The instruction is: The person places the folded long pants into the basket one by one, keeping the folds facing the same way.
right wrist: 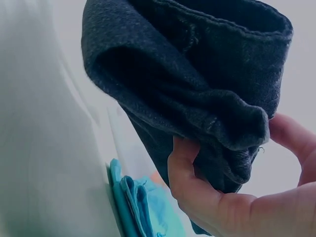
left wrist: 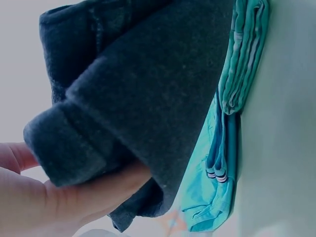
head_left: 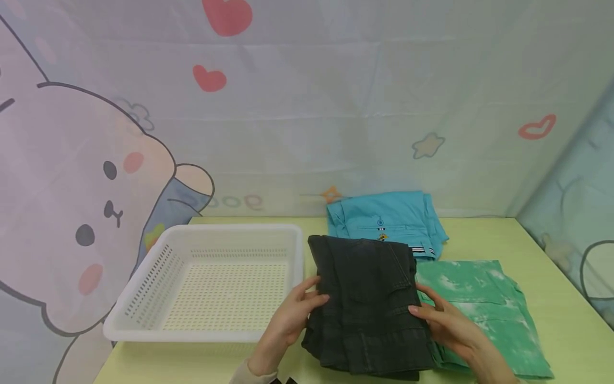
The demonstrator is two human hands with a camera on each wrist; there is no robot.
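Folded black denim pants (head_left: 364, 309) are held between both hands in front of the person, lifted over the table. My left hand (head_left: 295, 312) grips their left side, thumb on the front and fingers behind; the left wrist view shows its fingers (left wrist: 113, 190) tucked under the folded layers. On the opposite side my right hand (head_left: 451, 325) pinches the edge, and in the right wrist view its finger (right wrist: 185, 168) presses into the folds. Behind the pants lie folded blue pants (head_left: 384, 213) with a striped trim. Folded green tie-dye pants (head_left: 494, 314) lie at the right, partly covered by the black pair.
A white plastic basket (head_left: 203, 336) with a perforated bottom stands on the yellow table (head_left: 484, 240), left of the hands. A printed curtain (head_left: 307, 106) hangs along the table's back edge.
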